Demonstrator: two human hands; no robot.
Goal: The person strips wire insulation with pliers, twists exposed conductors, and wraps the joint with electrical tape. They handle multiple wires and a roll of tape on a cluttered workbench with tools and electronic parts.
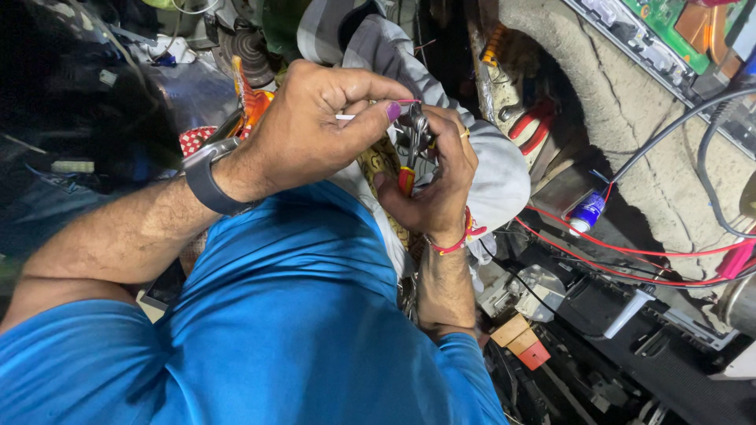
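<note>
Both hands, left hand (pixel 315 126) and right hand (pixel 437 185), crowd small pliers (pixel 411 145).

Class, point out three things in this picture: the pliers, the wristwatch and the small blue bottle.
Pliers (pixel 411 134), head view: on the metal jaws.
Wristwatch (pixel 206 181), head view: on the dark strap.
Small blue bottle (pixel 587 211), head view: on its blue body.

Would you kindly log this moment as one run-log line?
left hand: pinching a thin white wire | right hand: gripping small pliers, red-yellow handle | jaws at wire | nearby: grey cloth, red wires
</note>
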